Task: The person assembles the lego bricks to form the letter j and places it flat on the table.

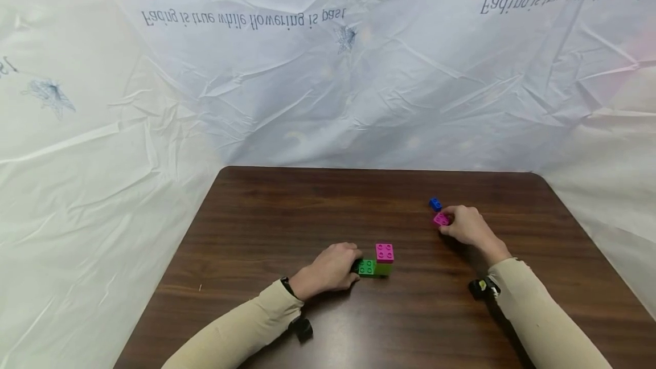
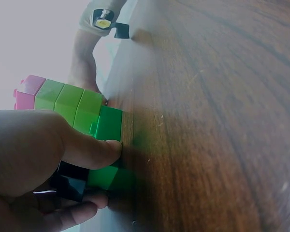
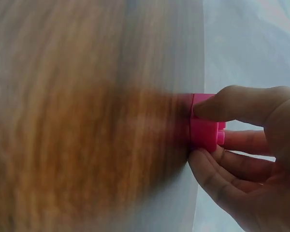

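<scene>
My left hand [image 1: 334, 267] grips the left end of a block build, thumb on the near side of its dark green base brick [image 2: 109, 123]. A black brick [image 2: 71, 181] sits partly hidden under that palm. At the build's right end, several light green bricks [image 2: 70, 101] are stacked, topped by a pink brick [image 1: 384, 252]. Farther right and back, my right hand [image 1: 467, 225] pinches a loose pink brick [image 3: 203, 133] between thumb and fingers. Just beyond it lies a small blue brick [image 1: 435, 204], apart from the hand.
The brown wooden table [image 1: 307, 204] has rounded far corners. White printed sheeting [image 1: 328, 101] hangs behind it and along both sides. Each wrist carries a small black camera, such as the left one [image 1: 301, 329].
</scene>
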Motion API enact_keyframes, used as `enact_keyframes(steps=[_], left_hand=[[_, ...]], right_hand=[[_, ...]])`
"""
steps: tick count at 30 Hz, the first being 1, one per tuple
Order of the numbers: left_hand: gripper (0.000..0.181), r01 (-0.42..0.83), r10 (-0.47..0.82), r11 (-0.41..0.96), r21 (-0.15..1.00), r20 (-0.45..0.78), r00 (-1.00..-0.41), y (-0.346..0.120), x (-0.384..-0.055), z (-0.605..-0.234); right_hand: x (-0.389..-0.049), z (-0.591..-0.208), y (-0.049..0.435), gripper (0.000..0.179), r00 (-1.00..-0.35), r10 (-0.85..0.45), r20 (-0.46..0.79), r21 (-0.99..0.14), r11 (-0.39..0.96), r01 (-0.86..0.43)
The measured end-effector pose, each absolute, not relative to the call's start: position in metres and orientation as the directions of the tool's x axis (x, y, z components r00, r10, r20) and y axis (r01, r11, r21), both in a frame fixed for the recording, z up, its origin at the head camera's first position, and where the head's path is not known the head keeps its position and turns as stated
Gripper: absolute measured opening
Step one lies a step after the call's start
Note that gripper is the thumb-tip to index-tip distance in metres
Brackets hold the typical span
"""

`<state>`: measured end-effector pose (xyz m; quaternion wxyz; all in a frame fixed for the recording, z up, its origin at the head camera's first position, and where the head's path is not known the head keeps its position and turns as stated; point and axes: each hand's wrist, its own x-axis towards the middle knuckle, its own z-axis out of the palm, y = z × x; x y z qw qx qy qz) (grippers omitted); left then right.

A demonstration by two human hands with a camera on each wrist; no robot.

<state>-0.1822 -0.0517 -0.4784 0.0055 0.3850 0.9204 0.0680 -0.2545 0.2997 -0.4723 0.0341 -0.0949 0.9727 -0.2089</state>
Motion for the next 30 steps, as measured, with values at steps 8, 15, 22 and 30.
enact_keyframes(steps=[8,15,22,30], left_hand=[[0.026,0.705,0.708,0.696,0.134,0.039,-0.706,-0.052,-0.182,-0.48],[0.026,0.703,0.705,0.698,0.139,0.041,-0.708,-0.051,-0.183,-0.478],[0.025,0.701,0.703,0.701,0.132,0.039,-0.711,-0.052,-0.183,-0.476],[0.024,0.7,0.703,0.701,0.141,0.028,-0.71,-0.052,-0.183,-0.476]], right_hand=[[-0.254,-0.471,0.301,0.044,-0.974,-0.221,-0.053,-0.419,0.89,-0.179],[-0.255,-0.469,0.3,0.042,-0.967,-0.252,-0.044,-0.425,0.881,-0.21],[-0.256,-0.465,0.295,0.045,-0.964,-0.266,-0.012,-0.449,0.863,-0.233],[-0.253,-0.456,0.286,0.047,-0.954,-0.295,0.047,-0.447,0.848,-0.284]])
